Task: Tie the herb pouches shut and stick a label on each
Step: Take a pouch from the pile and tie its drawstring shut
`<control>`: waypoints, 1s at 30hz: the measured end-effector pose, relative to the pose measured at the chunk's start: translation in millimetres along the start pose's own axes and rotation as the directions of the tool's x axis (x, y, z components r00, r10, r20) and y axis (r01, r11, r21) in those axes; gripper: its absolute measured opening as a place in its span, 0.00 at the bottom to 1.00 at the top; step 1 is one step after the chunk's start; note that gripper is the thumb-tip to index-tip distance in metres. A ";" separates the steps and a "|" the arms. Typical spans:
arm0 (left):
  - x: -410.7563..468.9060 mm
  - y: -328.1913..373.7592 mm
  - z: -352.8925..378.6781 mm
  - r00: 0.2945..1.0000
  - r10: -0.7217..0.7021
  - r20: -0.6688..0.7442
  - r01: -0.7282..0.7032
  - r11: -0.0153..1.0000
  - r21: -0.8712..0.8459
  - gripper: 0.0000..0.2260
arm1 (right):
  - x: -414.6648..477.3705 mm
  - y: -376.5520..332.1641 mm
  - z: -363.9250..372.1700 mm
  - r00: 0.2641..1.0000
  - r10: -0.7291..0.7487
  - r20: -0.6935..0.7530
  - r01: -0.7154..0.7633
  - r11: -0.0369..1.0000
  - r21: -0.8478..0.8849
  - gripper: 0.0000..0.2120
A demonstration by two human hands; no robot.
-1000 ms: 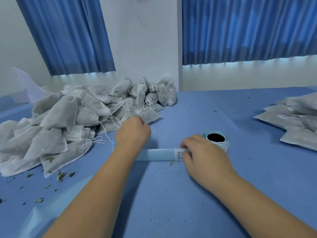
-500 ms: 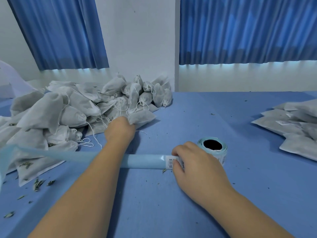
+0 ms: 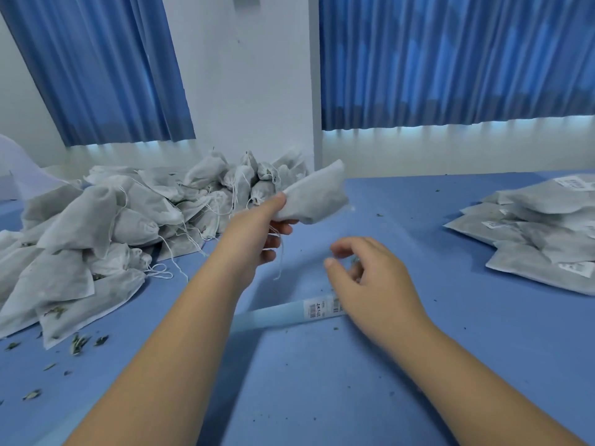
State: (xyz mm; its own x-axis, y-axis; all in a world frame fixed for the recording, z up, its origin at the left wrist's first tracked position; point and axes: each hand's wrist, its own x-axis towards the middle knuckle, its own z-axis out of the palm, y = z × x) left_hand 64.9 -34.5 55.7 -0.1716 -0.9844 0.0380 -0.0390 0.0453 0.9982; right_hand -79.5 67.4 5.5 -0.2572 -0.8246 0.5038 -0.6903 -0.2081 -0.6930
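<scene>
Once lifted off the far-left heap and pinched at its neck in the left hand, treat the pouch as ready for tying, noting the right hand apart, now raised off the near label strip, loosely curled, nothing visibly held.

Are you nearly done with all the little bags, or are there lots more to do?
Not nearly. Done: a small stack of labelled pouches lies flat on the right. In hand: the left hand holds one pouch up, its string dangling; the right hand hovers over the label strip. Left: the big pile of pouches on the left, with no labels showing.
</scene>
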 end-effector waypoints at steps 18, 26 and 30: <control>-66.1 -13.7 68.9 0.972 0.049 0.229 -0.025 0.994 -0.105 0.17 | -2.7 -15.7 -11.6 0.977 0.200 0.080 -0.215 0.920 0.327 0.06; -59.0 -17.0 60.0 0.977 0.101 0.187 -0.106 0.994 0.019 0.18 | 4.5 -17.7 -24.0 0.974 0.227 0.000 -0.193 0.829 0.524 0.15; -56.8 -21.8 62.7 0.971 0.169 0.167 -0.180 0.982 0.049 0.15 | 14.4 -20.1 -35.6 0.956 0.257 0.144 -0.277 0.615 0.738 0.13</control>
State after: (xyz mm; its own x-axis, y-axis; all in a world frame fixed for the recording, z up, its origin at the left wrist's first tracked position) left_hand 13.8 31.0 28.9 -0.3375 -0.9202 0.1984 -0.0555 0.2298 0.9716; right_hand -93.4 78.4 45.0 -0.3255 -0.9173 0.2291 0.1457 -0.2881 -0.9464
